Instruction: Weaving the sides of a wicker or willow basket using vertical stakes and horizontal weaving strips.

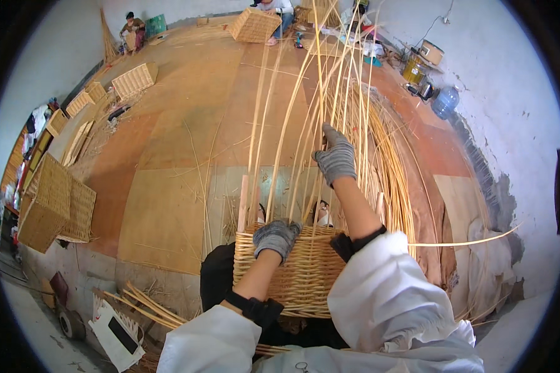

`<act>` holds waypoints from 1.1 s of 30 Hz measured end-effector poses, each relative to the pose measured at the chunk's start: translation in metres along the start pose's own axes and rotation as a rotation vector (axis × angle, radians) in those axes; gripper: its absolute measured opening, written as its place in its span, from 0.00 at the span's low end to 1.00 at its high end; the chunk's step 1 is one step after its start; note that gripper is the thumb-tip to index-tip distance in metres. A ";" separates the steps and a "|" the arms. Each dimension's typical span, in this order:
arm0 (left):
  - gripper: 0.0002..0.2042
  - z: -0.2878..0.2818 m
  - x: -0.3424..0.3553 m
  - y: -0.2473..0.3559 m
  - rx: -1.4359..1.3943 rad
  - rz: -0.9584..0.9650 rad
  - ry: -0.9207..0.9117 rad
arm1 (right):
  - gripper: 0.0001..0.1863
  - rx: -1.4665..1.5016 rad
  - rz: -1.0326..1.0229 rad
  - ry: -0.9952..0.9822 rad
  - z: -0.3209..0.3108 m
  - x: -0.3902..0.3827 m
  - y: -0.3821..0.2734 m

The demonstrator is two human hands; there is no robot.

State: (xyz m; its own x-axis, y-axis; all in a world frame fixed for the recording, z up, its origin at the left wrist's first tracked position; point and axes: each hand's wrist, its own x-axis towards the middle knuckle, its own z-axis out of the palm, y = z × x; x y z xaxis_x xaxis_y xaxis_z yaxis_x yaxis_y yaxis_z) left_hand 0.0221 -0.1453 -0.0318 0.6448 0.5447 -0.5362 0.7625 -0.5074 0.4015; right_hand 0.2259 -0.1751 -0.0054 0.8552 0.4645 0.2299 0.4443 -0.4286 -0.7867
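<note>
A woven wicker panel (pixel 298 273) rests at my lap, with long upright canes (pixel 283 143) rising from its top edge and wooden strips at either side. My left hand (pixel 277 239), in a grey knit glove, is closed over the panel's top edge at the foot of the canes. Higher up, my right hand (pixel 336 155), gloved the same way, has its fingers wrapped around an upright cane (pixel 321 93). My feet in sandals show behind the panel.
Loose canes (pixel 392 205) lie along the right. Finished baskets (pixel 56 205) sit at the left, more (pixel 134 81) farther back. Two people (pixel 130 31) (pixel 279 9) work at the back. A water jug (pixel 445 102) and kettle (pixel 424 90) line the right wall.
</note>
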 end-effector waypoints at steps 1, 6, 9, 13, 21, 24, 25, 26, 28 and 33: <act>0.28 0.000 0.003 -0.017 -0.005 0.011 0.026 | 0.34 -0.141 -0.132 -0.020 -0.011 -0.017 -0.043; 0.30 0.016 0.005 -0.027 -0.030 0.111 0.079 | 0.45 0.270 -0.049 -0.352 -0.061 -0.033 -0.067; 0.31 0.014 0.006 -0.029 -0.064 0.066 0.028 | 0.55 0.748 -0.156 -0.630 -0.081 -0.051 -0.054; 0.31 0.013 0.011 -0.032 -0.015 0.036 0.024 | 0.47 1.300 -0.065 -0.621 -0.099 -0.065 -0.016; 0.34 0.006 0.001 -0.015 0.057 0.001 -0.003 | 0.10 0.471 0.177 -0.027 -0.130 -0.203 0.124; 0.38 0.008 -0.003 -0.005 0.098 0.039 0.007 | 0.10 1.012 0.546 0.141 -0.132 -0.232 0.081; 0.39 0.005 -0.007 -0.001 0.111 0.052 0.020 | 0.11 0.999 0.412 0.238 -0.125 -0.231 0.086; 0.40 0.005 -0.010 0.001 0.119 0.056 0.032 | 0.11 1.012 0.412 0.235 -0.122 -0.226 0.064; 0.41 0.005 -0.011 0.007 0.125 -0.045 0.044 | 0.11 0.645 0.031 0.233 -0.113 -0.214 0.009; 0.43 0.035 -0.005 0.028 0.138 -0.050 -0.010 | 0.10 0.445 -0.026 0.224 -0.096 -0.171 0.030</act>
State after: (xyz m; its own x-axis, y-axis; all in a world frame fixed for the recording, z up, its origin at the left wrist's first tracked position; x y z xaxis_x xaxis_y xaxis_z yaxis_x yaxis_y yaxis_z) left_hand 0.0385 -0.1854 -0.0436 0.6051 0.5651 -0.5608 0.7787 -0.5669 0.2689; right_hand 0.1185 -0.3425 -0.0134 0.9036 0.2714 0.3315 0.3507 -0.0240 -0.9362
